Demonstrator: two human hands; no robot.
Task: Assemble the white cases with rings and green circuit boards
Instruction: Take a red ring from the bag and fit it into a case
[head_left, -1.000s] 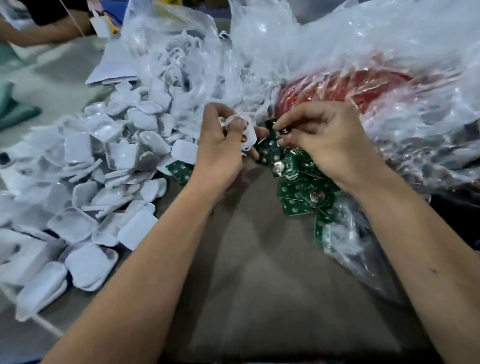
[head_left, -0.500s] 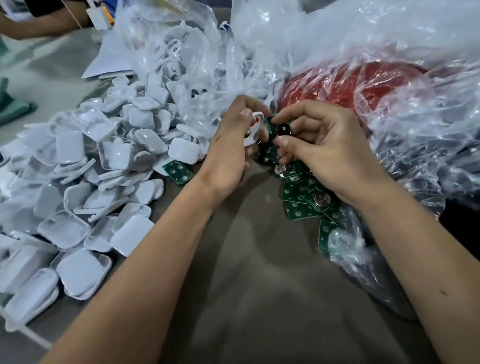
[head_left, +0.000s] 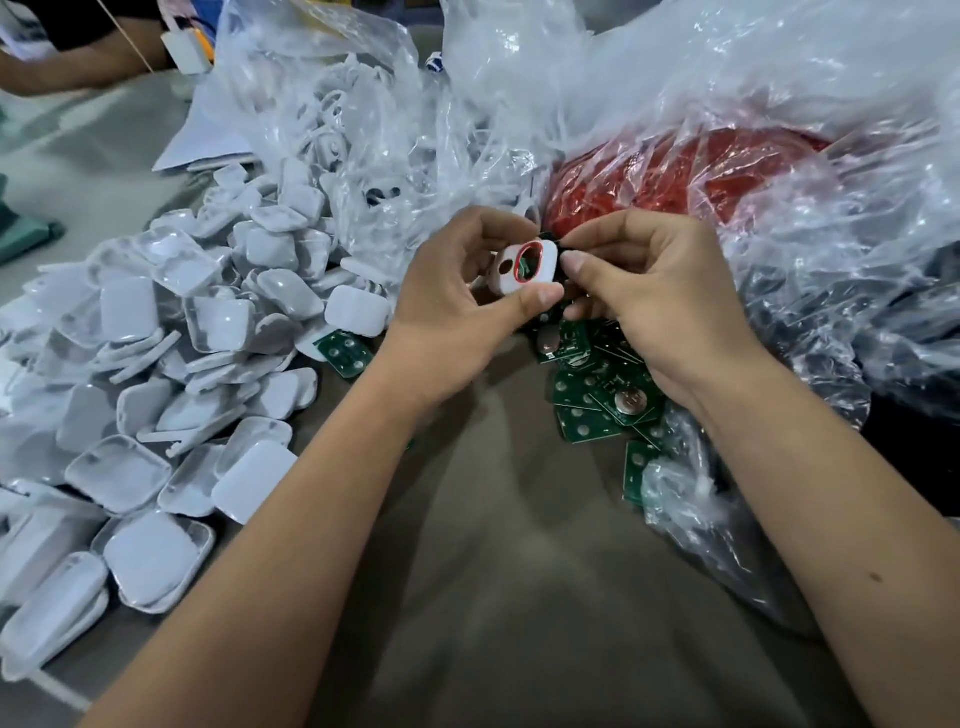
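Note:
My left hand (head_left: 452, 306) pinches a white case (head_left: 545, 267) between thumb and fingers, its inner side turned toward me. A red ring (head_left: 521, 258) lies in the case's round recess, and a bit of green shows inside it. My right hand (head_left: 660, 306) grips the case's right edge with thumb and fingertips; something dark sits behind that edge. Below the hands lies a heap of green circuit boards (head_left: 597, 389), some with coin cells. One lone board (head_left: 345, 353) rests beside the big pile of white case halves (head_left: 171, 374).
A clear bag of red rings (head_left: 691, 176) sits behind my hands, under crumpled plastic (head_left: 779, 104). Another clear bag with white parts (head_left: 332, 135) lies at the back. A second person's arm (head_left: 78, 67) rests at the far left. Brown cloth (head_left: 519, 571) covers the table.
Both hands have risen slightly and the case has turned so its inner face with the red ring now faces me. My right hand has closed in on the case's right edge.

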